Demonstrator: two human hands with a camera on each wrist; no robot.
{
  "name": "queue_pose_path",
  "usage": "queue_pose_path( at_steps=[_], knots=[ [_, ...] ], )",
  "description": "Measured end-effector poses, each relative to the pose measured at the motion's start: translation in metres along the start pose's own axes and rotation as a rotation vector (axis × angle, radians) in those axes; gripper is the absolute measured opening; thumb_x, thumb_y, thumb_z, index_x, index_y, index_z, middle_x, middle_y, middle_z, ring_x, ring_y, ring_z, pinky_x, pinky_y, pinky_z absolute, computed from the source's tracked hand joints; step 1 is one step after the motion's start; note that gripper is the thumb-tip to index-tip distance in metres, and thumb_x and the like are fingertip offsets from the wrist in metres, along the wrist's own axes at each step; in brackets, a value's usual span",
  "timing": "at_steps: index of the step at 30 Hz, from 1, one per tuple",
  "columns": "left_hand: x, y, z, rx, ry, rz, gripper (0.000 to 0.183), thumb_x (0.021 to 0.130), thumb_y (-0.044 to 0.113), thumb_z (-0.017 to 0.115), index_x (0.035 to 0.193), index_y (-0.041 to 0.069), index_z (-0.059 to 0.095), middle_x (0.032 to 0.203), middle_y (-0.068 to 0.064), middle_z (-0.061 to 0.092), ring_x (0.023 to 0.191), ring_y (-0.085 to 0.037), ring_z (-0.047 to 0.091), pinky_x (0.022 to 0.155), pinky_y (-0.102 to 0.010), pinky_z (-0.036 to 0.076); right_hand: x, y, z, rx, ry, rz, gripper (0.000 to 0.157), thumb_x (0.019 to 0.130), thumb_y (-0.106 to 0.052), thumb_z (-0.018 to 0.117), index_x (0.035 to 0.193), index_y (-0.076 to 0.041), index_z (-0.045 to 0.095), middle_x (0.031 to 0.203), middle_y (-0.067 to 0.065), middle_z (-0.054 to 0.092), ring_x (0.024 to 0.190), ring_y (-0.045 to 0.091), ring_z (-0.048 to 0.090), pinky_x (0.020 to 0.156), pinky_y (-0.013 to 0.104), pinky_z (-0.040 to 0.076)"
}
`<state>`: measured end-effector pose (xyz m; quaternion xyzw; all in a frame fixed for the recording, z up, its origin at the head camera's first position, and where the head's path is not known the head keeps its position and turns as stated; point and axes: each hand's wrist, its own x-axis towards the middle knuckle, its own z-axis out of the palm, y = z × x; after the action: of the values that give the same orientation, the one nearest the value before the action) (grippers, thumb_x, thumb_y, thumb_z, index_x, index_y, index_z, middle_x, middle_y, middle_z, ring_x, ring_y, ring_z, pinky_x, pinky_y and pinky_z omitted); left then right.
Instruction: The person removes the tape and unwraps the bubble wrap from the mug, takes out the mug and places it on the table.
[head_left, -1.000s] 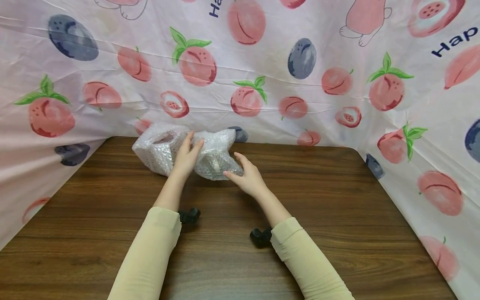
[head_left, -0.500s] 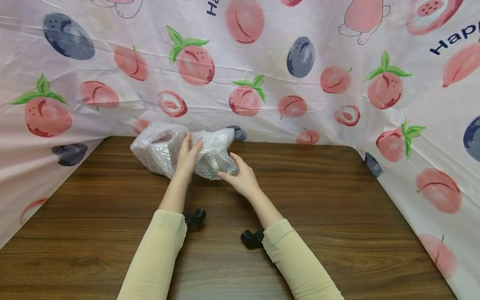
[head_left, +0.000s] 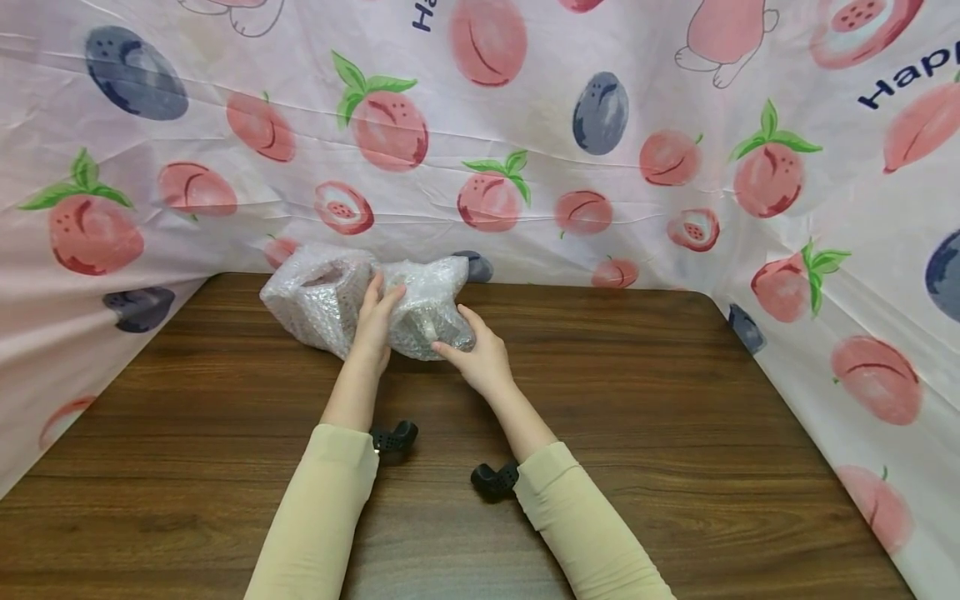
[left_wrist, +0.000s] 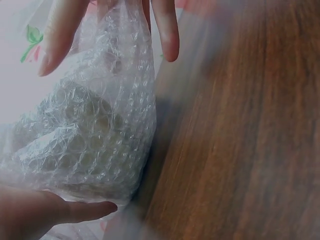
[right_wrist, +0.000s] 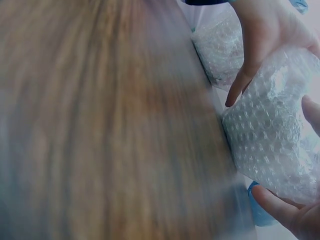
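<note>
Two bubble-wrapped bundles lie side by side at the back of the table, their contents blurred by the wrap. The right bundle [head_left: 431, 287] is between my two hands; its bubble wrap [left_wrist: 115, 120] fills much of the left wrist view. My left hand [head_left: 372, 321] grips this bundle's left side, in the narrow space beside the left bundle [head_left: 318, 292]. My right hand [head_left: 483, 354] holds its lower right corner, thumb in front and fingers round the side. In the right wrist view, fingers lie on opposite sides of the wrapped bundle [right_wrist: 272, 130].
The brown wooden table [head_left: 660, 433] stretches in front and to the right. A fruit-print cloth [head_left: 525, 117] hangs behind the bundles and along both sides. Black wrist cameras sit below both hands.
My right hand has moved left onto the right bundle's corner, pressing it slightly inward. The left hand has settled lower against its left side. The left bundle stays in place.
</note>
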<state>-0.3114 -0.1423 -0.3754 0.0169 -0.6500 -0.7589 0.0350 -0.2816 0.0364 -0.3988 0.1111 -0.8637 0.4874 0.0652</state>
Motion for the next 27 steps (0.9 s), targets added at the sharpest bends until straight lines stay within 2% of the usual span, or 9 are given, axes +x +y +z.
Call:
queue_pose_path(
  at_steps=[2,6,13,20,27],
  knots=[
    [-0.002,0.0,-0.001,-0.017,-0.008,-0.024,0.079,0.093,0.04,0.057,0.155,0.029,0.009,0.16,-0.002,-0.004,0.144,-0.024,-0.004,0.107,-0.063,-0.002,0.0,0.0,0.002,0.01,0.011,-0.001,0.076,0.083,-0.041,0.074,0.147,-0.019,0.039,0.145,0.009,0.044,0.129,0.031,0.043,0.1,0.049,0.039],
    [-0.006,0.003,-0.002,-0.045,-0.02,-0.046,0.08,0.094,0.036,0.057,0.155,0.028,0.008,0.16,-0.003,-0.006,0.144,-0.025,-0.006,0.105,-0.066,-0.004,-0.001,0.001,0.006,0.022,0.033,-0.009,0.075,0.082,-0.037,0.076,0.146,-0.019,0.041,0.144,0.008,0.045,0.129,0.031,0.043,0.1,0.048,0.04],
    [-0.011,0.009,-0.002,-0.063,-0.043,-0.046,0.08,0.094,0.034,0.057,0.156,0.025,0.007,0.159,-0.006,-0.009,0.143,-0.028,-0.008,0.104,-0.068,-0.005,0.003,0.001,0.009,0.007,0.058,-0.035,0.071,0.083,-0.034,0.076,0.144,-0.019,0.044,0.141,0.01,0.049,0.127,0.031,0.045,0.099,0.048,0.041],
    [-0.006,0.002,0.0,-0.073,-0.032,-0.035,0.08,0.092,0.042,0.059,0.154,0.033,0.009,0.159,0.0,-0.009,0.143,-0.026,-0.01,0.103,-0.068,-0.006,0.005,0.003,0.01,0.044,0.059,-0.038,0.069,0.083,-0.032,0.076,0.143,-0.019,0.046,0.141,0.013,0.048,0.127,0.032,0.045,0.098,0.048,0.041],
    [-0.005,-0.002,0.001,-0.096,-0.015,-0.03,0.077,0.093,0.039,0.059,0.154,0.034,0.012,0.159,0.004,-0.007,0.143,-0.024,-0.009,0.103,-0.068,-0.006,0.003,0.006,0.011,0.099,0.056,-0.029,0.066,0.083,-0.029,0.076,0.142,-0.019,0.048,0.139,0.011,0.05,0.126,0.03,0.047,0.099,0.047,0.041]
  ],
)
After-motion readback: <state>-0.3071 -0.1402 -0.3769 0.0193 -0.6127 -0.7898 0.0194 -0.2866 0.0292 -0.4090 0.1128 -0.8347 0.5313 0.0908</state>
